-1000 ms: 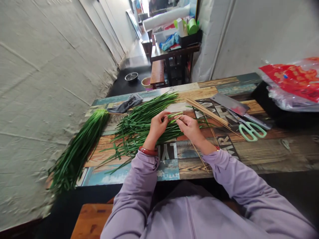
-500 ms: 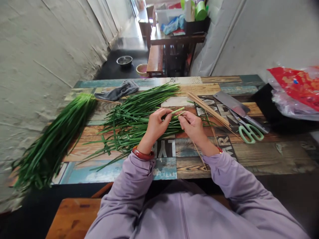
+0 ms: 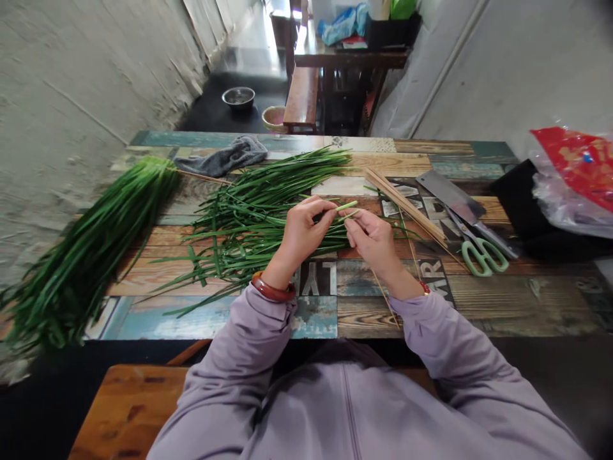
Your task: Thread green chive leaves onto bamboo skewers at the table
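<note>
My left hand (image 3: pixel 302 233) pinches a few green chive stalks (image 3: pixel 345 207) by their pale ends, over the middle of the table. My right hand (image 3: pixel 371 239) is closed on a thin bamboo skewer (image 3: pixel 383 296) that runs back under my wrist, its tip at the stalk ends. The two hands almost touch. Under them lies a loose pile of chives (image 3: pixel 258 214). A tight bundle of chives (image 3: pixel 90 246) lies at the table's left end.
Spare bamboo skewers (image 3: pixel 405 204), a cleaver (image 3: pixel 447 195) and green-handled scissors (image 3: pixel 481 252) lie to the right. A grey cloth (image 3: pixel 225 160) sits at the back left, a plastic bag (image 3: pixel 572 182) on a black box far right. A wooden bench (image 3: pixel 129 409) is below.
The camera has tilted down and moved closer, so the table sits higher in view. My hands hold the same pinch on the stalks and skewer, barely shifted.
</note>
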Tool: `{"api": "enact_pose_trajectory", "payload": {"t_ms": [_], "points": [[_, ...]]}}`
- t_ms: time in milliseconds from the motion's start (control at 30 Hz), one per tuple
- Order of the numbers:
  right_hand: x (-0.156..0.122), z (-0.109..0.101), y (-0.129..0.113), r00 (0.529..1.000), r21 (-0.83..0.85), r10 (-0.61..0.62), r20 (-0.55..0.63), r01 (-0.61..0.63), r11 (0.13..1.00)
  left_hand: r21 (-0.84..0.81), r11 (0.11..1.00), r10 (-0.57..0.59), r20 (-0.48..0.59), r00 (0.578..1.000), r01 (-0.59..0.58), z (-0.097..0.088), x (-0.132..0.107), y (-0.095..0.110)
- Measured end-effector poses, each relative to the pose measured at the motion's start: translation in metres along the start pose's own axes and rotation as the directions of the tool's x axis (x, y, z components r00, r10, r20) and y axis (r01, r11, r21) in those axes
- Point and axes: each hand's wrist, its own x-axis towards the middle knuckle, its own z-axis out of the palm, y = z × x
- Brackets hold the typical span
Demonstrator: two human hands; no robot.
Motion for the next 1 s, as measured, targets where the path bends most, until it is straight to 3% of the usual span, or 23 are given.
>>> {"api": "enact_pose_trajectory", "payload": {"t_ms": [533,1000], "points": [[-0.0019,-0.0003,-0.0044,1.0,-0.014,0.011,0.02,-0.01,1.0,0.003,1.0,0.01,-0.028,1.0,-0.01,0.0001,-0.0008,-0.0012],[-0.0015,0.0018,-0.0042,0.999,0.067,0.04,0.006,-0.04,0.997,0.056,0.988,0.15,-0.074,0.986,-0.146,0.0029,-0.0019,-0.008]]}}
